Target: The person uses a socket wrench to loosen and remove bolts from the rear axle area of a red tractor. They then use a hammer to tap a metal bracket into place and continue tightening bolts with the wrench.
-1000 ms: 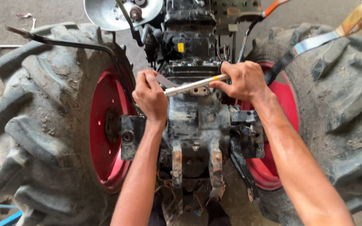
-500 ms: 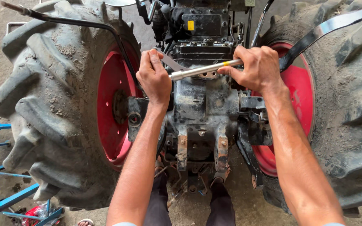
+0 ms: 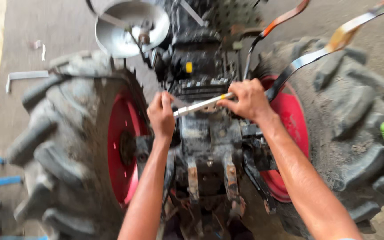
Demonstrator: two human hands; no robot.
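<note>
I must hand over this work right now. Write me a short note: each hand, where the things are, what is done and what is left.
Left hand: closed on one end of the metal rod.
Right hand: closed on the rod's other end, at its yellow band.
The rod lies across the top of the gearbox, between the two red wheels.
Done: both hands grip the rod, placed on the machine.
Left: cannot tell from this blurred view whether the rod is seated or fastened; check first.
</note>
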